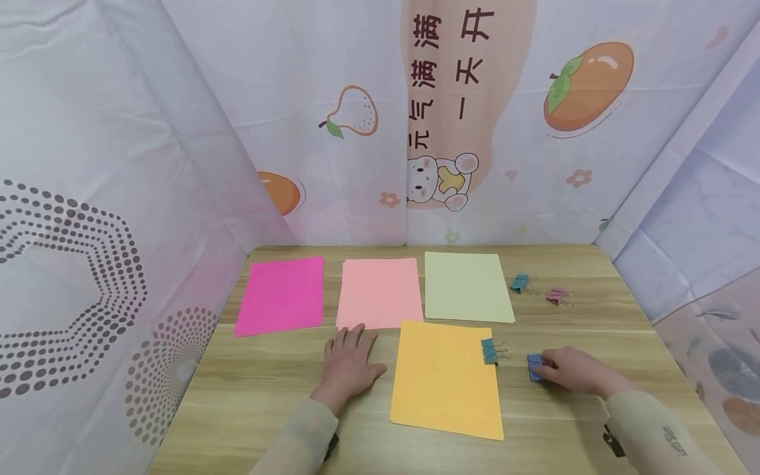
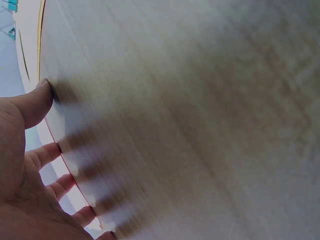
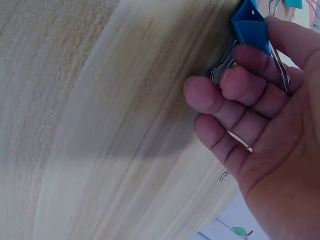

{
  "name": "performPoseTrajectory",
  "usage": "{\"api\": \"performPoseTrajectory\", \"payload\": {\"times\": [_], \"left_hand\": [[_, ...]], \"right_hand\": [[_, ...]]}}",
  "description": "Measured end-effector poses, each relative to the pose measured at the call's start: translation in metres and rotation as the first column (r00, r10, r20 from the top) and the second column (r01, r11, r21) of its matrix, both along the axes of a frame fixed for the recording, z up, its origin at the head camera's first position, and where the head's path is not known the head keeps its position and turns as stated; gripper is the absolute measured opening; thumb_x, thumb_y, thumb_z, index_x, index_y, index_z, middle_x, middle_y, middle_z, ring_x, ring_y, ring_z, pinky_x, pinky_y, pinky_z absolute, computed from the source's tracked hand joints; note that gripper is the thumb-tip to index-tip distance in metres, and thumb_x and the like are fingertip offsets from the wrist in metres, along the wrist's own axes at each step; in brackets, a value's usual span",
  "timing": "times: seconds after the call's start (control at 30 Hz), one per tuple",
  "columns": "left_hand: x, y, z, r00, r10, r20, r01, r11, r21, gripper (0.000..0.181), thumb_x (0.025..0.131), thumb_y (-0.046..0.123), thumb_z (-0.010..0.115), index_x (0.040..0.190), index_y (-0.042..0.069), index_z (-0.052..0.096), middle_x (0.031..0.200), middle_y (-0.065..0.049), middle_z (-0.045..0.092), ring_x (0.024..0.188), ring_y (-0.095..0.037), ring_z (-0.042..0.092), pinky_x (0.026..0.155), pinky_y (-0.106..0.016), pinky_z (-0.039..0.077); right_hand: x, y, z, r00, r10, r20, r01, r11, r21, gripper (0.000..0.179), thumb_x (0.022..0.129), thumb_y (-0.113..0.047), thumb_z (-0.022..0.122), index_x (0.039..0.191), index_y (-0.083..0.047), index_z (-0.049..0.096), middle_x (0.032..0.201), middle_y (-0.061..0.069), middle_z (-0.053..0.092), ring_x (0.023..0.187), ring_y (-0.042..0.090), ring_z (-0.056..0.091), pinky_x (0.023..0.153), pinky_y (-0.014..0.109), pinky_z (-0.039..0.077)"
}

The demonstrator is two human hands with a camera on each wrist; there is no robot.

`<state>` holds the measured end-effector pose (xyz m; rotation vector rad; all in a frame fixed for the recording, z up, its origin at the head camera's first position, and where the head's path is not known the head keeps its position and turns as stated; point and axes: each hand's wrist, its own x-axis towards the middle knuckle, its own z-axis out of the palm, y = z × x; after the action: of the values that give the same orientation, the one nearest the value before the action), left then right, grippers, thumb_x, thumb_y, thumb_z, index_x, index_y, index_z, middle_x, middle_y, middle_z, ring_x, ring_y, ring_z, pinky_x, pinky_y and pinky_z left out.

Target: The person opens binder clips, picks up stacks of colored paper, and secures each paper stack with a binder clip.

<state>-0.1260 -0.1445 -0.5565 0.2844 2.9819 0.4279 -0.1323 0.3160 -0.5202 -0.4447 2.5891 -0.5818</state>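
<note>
My right hand (image 1: 572, 368) pinches a blue binder clip (image 1: 535, 367) near the tabletop, right of the orange paper stack (image 1: 445, 382). In the right wrist view the clip's blue body (image 3: 252, 32) points away from my fingers, its wire handles between thumb and fingertips. A teal binder clip (image 1: 489, 351) sits on the upper right edge of the orange stack, its handles pointing right. My left hand (image 1: 347, 366) lies palm down with fingers spread, between the orange stack and the table's left part. Its fingertips are right at the lower edge of the light pink paper (image 1: 380, 293).
Along the back of the wooden table (image 1: 237, 396) lie magenta paper (image 1: 282, 295) and pale green paper (image 1: 468, 287). Right of these rest another teal binder clip (image 1: 519, 284) and a pink one (image 1: 556, 296). A printed curtain (image 1: 356, 218) hangs behind and at the sides.
</note>
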Motion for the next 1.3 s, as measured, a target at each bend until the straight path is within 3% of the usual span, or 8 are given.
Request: {"api": "performPoseTrajectory", "payload": {"times": [0.37, 0.7, 1.3], "left_hand": [[-0.001, 0.001, 0.000, 1.000, 0.004, -0.002, -0.004, 1.000, 0.003, 0.071, 0.091, 0.053, 0.071, 0.151, 0.024, 0.047, 0.160, -0.010, 0.036, 0.147, -0.045, 0.027, 0.113, -0.069, 0.023], [0.000, 0.001, 0.001, 1.000, 0.005, -0.005, -0.005, 1.000, 0.019, 0.069, 0.091, 0.052, 0.071, 0.150, 0.025, 0.048, 0.159, -0.011, 0.037, 0.146, -0.046, 0.027, 0.113, -0.070, 0.022], [0.001, 0.000, -0.002, 1.000, 0.003, -0.028, -0.002, 0.999, 0.035, 0.069, 0.090, 0.050, 0.073, 0.148, 0.023, 0.051, 0.158, -0.012, 0.039, 0.145, -0.046, 0.029, 0.111, -0.071, 0.023]], "right_hand": [[-0.002, 0.001, 0.000, 0.997, -0.058, -0.049, 0.061, 0.997, 0.044, 0.030, 0.100, -0.036, 0.063, 0.080, -0.014, 0.056, 0.067, -0.004, 0.049, 0.061, 0.012, 0.044, 0.058, 0.029, 0.038], [-0.001, 0.001, 0.004, 0.987, -0.156, -0.039, 0.159, 0.985, 0.064, 0.041, 0.100, -0.046, 0.061, 0.077, -0.012, 0.055, 0.066, -0.001, 0.050, 0.061, 0.015, 0.046, 0.057, 0.031, 0.038], [0.001, 0.014, -0.001, 0.993, -0.099, -0.063, 0.099, 0.995, -0.009, 0.026, 0.101, -0.027, 0.061, 0.079, -0.015, 0.056, 0.066, -0.005, 0.050, 0.059, 0.009, 0.044, 0.055, 0.026, 0.038]]}}
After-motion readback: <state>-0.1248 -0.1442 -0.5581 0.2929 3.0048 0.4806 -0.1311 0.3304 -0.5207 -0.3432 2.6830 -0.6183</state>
